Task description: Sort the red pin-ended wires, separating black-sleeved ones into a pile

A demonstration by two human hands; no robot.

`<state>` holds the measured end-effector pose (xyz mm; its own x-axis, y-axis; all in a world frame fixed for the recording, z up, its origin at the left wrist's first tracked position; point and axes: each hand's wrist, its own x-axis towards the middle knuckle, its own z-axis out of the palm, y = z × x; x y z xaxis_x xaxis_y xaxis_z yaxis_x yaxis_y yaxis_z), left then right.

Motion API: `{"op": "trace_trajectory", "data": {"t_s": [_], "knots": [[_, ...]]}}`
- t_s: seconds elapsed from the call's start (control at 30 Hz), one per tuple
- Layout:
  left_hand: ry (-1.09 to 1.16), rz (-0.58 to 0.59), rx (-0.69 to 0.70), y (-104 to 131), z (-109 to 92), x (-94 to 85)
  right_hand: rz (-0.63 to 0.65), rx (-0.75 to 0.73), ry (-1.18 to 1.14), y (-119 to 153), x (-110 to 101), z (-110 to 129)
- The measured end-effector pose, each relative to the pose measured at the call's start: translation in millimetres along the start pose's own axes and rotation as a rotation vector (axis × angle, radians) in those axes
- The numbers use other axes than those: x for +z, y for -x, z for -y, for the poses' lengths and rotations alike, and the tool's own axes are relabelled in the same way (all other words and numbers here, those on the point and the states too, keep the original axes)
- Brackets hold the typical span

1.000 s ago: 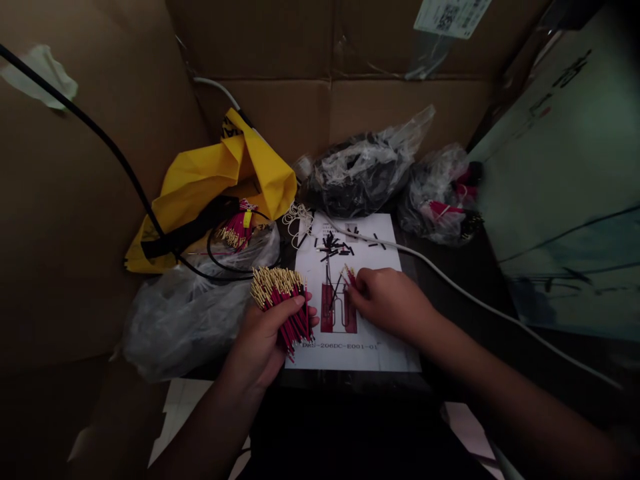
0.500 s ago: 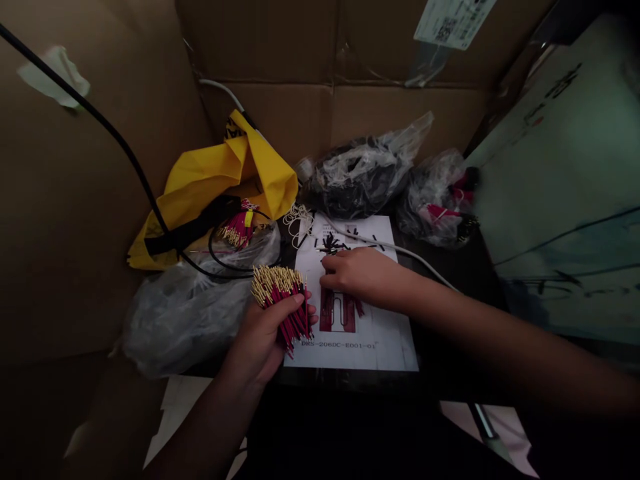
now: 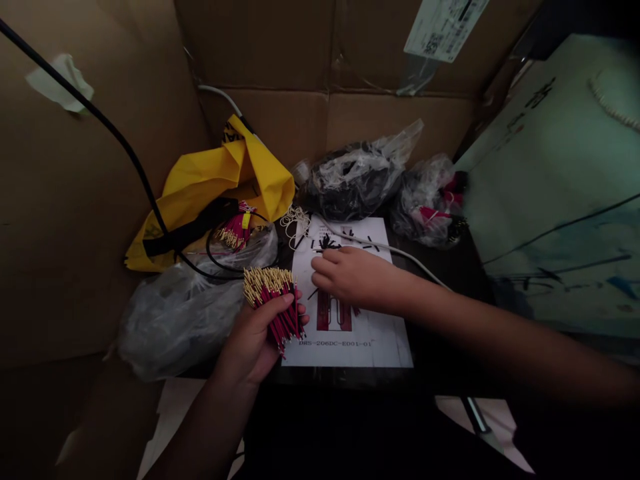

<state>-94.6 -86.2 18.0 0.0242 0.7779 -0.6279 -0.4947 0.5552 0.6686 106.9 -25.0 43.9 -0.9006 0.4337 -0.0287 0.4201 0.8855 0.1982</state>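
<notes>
My left hand (image 3: 260,327) is wrapped round a thick bundle of short red wires with gold-coloured pin ends (image 3: 270,287), the pins pointing up and the thumb pressed across the front. To its right, my right hand (image 3: 343,273) hovers low over a printed sheet (image 3: 385,340), fingertips pinched together. What the pinch holds is hidden, though a thin dark piece shows just below the fingertips. Small black tubes (image 3: 327,241) lie in a loose pile on the sheet beyond the right hand, with a few strays (image 3: 370,242) to the right.
Behind lie a yellow bag (image 3: 200,170), another red wire bundle (image 3: 235,230), a plastic bag with dark contents (image 3: 355,177) and a bag with red wires (image 3: 425,207). A grey cable (image 3: 410,257) crosses the sheet. Clear plastic (image 3: 175,327) lies left; cardboard (image 3: 265,113) walls the back.
My right hand has shifted slightly left, its fingers still pinched, and a thin dark piece now shows below them. The left hand keeps its grip on the wires. The whole view has moved a little.
</notes>
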Motion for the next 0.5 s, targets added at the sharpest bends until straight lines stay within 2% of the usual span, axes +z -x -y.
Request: {"op": "trace_trajectory", "data": {"t_s": [0.1,0.2,0.27,0.37,0.5], "knots": [[-0.003,0.003,-0.019,-0.1,0.1,-0.8,-0.042,0.171,0.054,46.0,-0.7,2.8],[-0.014,0.007,-0.021,0.0,0.4,-0.3,-0.092,0.198,0.075,99.0,11.2,9.4],[-0.018,0.006,-0.007,0.0,0.8,0.6,-0.100,0.187,0.075,123.5,20.5,14.6],[-0.033,0.012,0.019,-0.6,2.0,1.6,-0.110,0.100,0.063,134.7,29.0,18.5],[-0.042,0.023,0.036,-1.3,3.9,1.2,-0.129,-0.035,0.044,125.4,35.2,11.4]]}}
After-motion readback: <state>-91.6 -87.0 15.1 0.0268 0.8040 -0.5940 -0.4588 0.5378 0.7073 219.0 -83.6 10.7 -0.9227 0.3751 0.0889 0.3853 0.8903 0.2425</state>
